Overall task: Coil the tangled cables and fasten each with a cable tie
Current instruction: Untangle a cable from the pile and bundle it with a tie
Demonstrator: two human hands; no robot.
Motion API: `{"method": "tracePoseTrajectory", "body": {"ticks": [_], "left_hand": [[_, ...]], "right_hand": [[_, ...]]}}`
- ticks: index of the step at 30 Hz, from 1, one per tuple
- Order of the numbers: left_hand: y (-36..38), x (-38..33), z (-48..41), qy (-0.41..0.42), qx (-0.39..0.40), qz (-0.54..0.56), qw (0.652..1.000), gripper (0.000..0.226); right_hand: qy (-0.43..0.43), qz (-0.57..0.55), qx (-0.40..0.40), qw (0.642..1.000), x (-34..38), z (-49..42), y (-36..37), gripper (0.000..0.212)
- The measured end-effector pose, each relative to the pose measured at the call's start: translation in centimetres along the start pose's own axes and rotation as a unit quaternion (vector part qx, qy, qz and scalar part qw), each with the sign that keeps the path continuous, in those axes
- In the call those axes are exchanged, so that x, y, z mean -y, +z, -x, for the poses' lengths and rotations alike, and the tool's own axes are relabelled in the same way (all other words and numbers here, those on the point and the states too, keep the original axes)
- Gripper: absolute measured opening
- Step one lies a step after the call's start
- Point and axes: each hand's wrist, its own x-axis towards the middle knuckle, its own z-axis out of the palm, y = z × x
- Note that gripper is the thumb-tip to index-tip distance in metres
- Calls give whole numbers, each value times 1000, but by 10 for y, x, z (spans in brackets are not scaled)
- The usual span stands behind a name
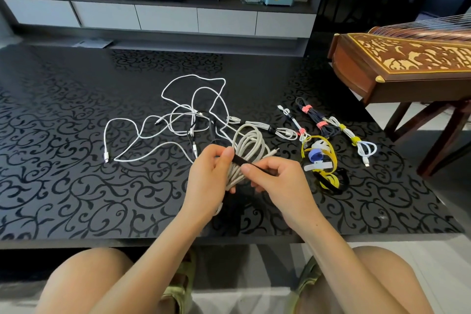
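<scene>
Wrapping stage: left hand (209,176) gripped the coiled off-white cable (244,140) at near centre, thumb pinning the black tie (239,160). Right hand (280,178) pinched the tie's free end. Tied bundles (314,117) lay far right, spare ties (328,178) beside them. White tangle (190,120) at left was not yet coiled; roughly half done, I'd judge.

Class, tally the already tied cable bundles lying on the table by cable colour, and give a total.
White bundles: 3
Dark blue bundles: 1
Total: 4
Not counted: the grey coil held in the left hand, its black tie pinched by the right hand.
</scene>
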Motion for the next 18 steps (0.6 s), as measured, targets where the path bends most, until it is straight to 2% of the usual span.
{"method": "tracePoseTrajectory", "body": {"ticks": [4,6,9,11,15,18], "left_hand": [[-3,-2,-4,-28,44,68,996,27],[-6,-3,-6,-27,48,81,995,28],[-17,-7,-10,-22,31,102,994,27],[-23,-10,-11,-20,36,110,993,25],[-23,-13,-5,-3,36,104,994,21],[-25,-17,-1,12,47,95,994,21]], "right_hand": [[29,-58,26,998,2,-1,-5,18],[47,-44,60,996,3,-1,-11,17],[61,16,137,989,4,-1,-26,26],[78,12,183,980,6,1,-34,29],[164,-139,239,947,2,1,-36,29],[258,-329,236,877,-6,0,-31,29]]}}
